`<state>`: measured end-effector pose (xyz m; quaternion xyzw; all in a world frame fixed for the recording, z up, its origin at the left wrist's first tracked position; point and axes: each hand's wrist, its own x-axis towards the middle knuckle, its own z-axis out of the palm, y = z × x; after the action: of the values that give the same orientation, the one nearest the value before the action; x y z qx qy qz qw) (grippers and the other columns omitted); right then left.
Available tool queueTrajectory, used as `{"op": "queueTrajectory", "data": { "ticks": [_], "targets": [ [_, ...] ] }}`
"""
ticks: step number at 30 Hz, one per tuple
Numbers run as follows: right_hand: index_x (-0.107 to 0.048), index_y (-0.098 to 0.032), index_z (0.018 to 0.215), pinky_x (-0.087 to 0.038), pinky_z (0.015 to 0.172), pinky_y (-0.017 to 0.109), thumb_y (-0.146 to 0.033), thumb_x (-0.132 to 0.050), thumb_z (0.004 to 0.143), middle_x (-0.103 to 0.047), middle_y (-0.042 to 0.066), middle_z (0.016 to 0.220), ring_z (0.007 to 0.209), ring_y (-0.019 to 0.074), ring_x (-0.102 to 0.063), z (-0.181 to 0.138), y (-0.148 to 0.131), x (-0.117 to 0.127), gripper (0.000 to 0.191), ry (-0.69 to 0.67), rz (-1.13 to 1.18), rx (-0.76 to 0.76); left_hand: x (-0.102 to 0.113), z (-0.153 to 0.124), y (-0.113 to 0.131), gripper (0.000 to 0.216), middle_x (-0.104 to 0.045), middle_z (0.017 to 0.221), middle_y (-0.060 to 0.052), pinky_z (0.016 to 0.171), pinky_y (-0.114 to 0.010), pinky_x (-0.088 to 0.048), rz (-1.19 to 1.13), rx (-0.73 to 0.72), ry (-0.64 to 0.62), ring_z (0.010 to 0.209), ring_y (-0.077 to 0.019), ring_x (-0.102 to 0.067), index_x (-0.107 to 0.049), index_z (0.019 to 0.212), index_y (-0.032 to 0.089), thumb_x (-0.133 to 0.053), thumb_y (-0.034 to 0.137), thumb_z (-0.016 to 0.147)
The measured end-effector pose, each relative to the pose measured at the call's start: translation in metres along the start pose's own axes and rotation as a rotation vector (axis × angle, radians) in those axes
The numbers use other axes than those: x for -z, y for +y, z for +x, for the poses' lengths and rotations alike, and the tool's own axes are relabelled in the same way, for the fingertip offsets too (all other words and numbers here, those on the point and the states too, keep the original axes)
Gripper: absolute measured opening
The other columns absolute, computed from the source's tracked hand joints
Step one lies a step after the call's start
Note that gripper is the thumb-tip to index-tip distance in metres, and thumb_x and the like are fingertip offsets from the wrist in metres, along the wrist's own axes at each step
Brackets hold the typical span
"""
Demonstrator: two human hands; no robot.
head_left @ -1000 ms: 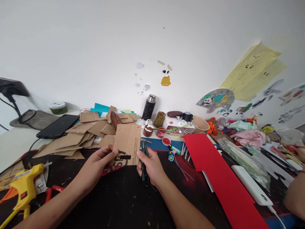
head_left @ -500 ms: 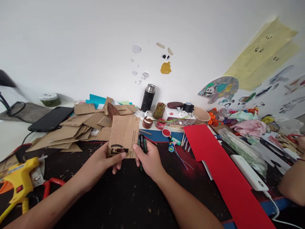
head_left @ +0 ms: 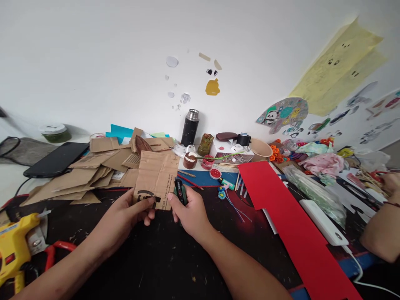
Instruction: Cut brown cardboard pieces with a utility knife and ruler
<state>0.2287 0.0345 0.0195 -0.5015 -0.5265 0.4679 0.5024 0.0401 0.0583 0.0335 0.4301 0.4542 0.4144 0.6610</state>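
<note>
A creased piece of brown cardboard (head_left: 156,173) with dark print along its lower and right edges stands tilted up in front of me. My left hand (head_left: 133,210) grips its lower left corner, thumb on the front face and fingers behind. At the right edge, my right hand (head_left: 189,210) is closed around a dark green and black utility knife (head_left: 179,191); its blade is hidden from view. The right thumb also presses on the cardboard's lower right edge.
Cardboard scraps (head_left: 93,175) are piled at left, near a yellow glue gun (head_left: 18,246) and red-handled pliers (head_left: 51,252). A black thermos (head_left: 190,129) stands behind. Red card (head_left: 281,221) and a white power bank (head_left: 325,223) lie at right. Another person's arm (head_left: 381,233) rests at far right.
The whole view has shifted slightly, so the scene sits further left. Both hands keep their hold on the cardboard and knife; my left thumb has slid slightly left on the cardboard.
</note>
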Motion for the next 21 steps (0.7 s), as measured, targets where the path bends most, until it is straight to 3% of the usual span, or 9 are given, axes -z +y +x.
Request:
{"op": "queueTrajectory", "data": {
  "ticks": [11, 16, 21],
  "targets": [
    [-0.053, -0.026, 0.084, -0.039, 0.046, 0.024, -0.056, -0.071, 0.098, -0.055, -0.009, 0.054, 0.043, 0.0106, -0.050, 0.000, -0.006, 0.003, 0.038, -0.055, 0.084, 0.015, 0.001, 0.001, 0.002, 0.039, -0.072, 0.074, -0.001, 0.052, -0.027, -0.052, -0.024, -0.046, 0.091, 0.061, -0.0165, -0.065, -0.072, 0.087, 0.020, -0.095, 0.044, 0.066],
    [-0.054, -0.026, 0.087, -0.040, 0.047, 0.024, -0.055, -0.073, 0.098, -0.055, -0.010, 0.055, 0.043, 0.0105, -0.050, 0.002, -0.007, 0.006, 0.036, -0.020, 0.128, 0.043, 0.003, 0.001, -0.003, 0.040, -0.074, 0.077, -0.002, 0.056, -0.029, -0.053, 0.015, -0.054, 0.059, 0.064, -0.0180, -0.066, -0.073, 0.092, 0.021, -0.094, 0.048, 0.069],
    [-0.056, -0.026, 0.089, -0.039, 0.044, 0.024, -0.048, -0.075, 0.096, -0.052, -0.011, 0.050, 0.040, 0.0112, -0.049, 0.000, -0.007, 0.004, 0.030, -0.002, 0.085, 0.022, 0.005, 0.005, -0.010, 0.041, -0.071, 0.077, 0.001, 0.057, -0.029, -0.052, 0.154, -0.180, 0.012, 0.066, -0.0168, -0.063, -0.068, 0.097, 0.024, -0.093, 0.049, 0.076]
  ]
}}
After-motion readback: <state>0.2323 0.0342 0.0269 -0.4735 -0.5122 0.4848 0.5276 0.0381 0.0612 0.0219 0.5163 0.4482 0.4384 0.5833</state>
